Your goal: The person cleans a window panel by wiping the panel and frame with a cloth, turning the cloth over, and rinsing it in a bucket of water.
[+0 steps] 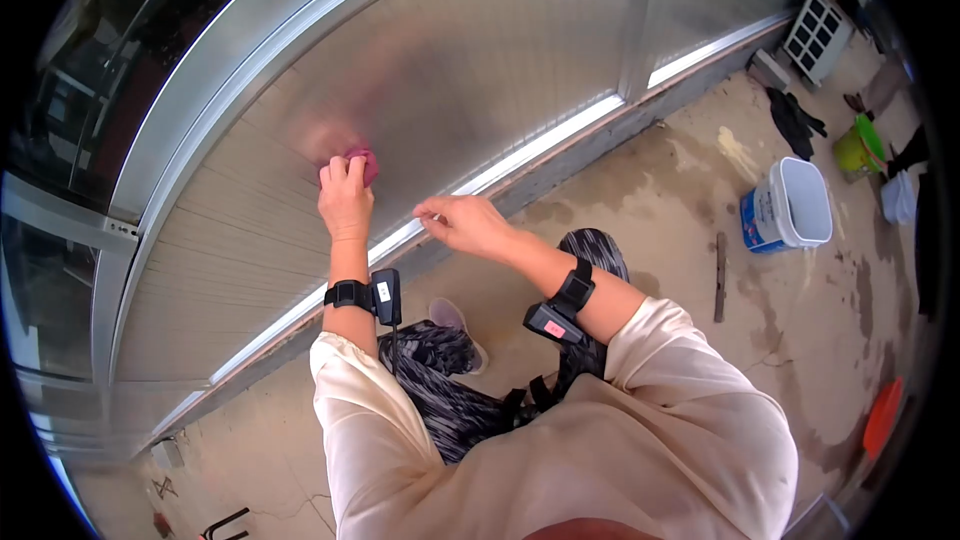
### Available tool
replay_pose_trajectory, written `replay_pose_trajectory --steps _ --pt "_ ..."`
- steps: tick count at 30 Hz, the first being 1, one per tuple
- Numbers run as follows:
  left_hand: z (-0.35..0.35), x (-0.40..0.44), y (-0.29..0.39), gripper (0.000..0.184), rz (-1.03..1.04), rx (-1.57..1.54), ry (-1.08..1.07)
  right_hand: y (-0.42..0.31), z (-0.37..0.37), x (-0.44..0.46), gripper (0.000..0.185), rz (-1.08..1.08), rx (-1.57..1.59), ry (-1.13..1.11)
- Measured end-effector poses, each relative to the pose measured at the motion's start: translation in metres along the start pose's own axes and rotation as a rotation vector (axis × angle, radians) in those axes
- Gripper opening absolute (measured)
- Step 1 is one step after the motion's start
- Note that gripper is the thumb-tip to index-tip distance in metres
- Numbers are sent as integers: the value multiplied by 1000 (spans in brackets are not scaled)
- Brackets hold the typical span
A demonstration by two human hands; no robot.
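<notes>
My left hand [345, 198] presses a pink cloth [370, 166] against a metal wall panel [450, 70], its fingers wrapped over the cloth. My right hand [468, 224] hovers over the bright metal sill [520, 155] at the panel's foot. The fingers of that hand are curled together, and I cannot make out whether anything is between them. Black straps with small boxes sit on both my forearms.
A white and blue bucket [803, 202] stands on the concrete floor at the right, with a dark stick [720, 278] beside it. Farther off are a green bucket [858, 148], dark gloves [794, 122], a white crate [818, 35] and an orange object [881, 418]. Windows line the upper left.
</notes>
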State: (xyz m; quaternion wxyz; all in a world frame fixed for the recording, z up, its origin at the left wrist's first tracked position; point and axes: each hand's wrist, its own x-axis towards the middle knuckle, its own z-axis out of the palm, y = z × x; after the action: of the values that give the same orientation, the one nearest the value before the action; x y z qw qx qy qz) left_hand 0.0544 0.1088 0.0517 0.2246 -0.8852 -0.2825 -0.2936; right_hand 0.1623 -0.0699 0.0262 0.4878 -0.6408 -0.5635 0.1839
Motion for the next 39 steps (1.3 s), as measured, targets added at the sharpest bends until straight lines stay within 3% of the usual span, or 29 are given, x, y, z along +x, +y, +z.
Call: replay_pose_trajectory --steps 2,4,5,7,8,10,11,13,18,20,21,24,26,28,29,31,37,39 --pt "36 -40 6 24 -105 -97 -390 11 -2 3 21 61 5 74" --pt "32 -57 9 24 -413 -385 -496 15 -1 7 22 117 85 164" --pt "30 -61 6 29 -485 -517 -464 17 -5 9 26 135 120 191" --pt "16 -67 1 37 -782 -1235 -420 17 -10 12 38 161 280 203" --pt "-8 -63 7 37 -914 -1452 -406 31 -4 18 53 138 349 173" --pt "-44 -60 14 37 -1144 -1627 -462 21 -5 17 69 221 487 43" --pt "-52 -63 19 37 -1148 -1629 -442 11 -5 16 69 209 483 31" --pt "-65 -74 30 46 -1260 -1762 -453 -10 -3 9 80 435 763 -249" --pt "-55 -105 37 58 -1207 -1809 -470 -8 19 6 55 451 649 -320" --pt "-52 -108 37 64 -1312 -1791 -453 6 35 9 40 401 625 -104" --pt "-48 -113 33 67 -1259 -1870 -426 5 37 9 28 395 629 -8" --pt "-43 -121 31 66 -1166 -1766 -460 15 40 18 25 521 756 36" --pt "-48 -121 32 58 -1109 -1721 -452 16 43 19 25 524 814 9" --pt "-43 -121 26 48 -943 -1708 -574 17 48 25 29 508 829 59" --pt "-41 -124 28 39 -1029 -1676 -502 19 47 26 35 609 836 51" --pt "-50 -119 21 38 -1265 -1805 -528 31 53 32 46 540 779 112" --pt "-53 -123 10 42 -1250 -2076 -353 26 52 33 62 590 759 140" --pt "-54 -124 9 46 -1156 -2274 -325 15 49 28 62 660 979 -196"
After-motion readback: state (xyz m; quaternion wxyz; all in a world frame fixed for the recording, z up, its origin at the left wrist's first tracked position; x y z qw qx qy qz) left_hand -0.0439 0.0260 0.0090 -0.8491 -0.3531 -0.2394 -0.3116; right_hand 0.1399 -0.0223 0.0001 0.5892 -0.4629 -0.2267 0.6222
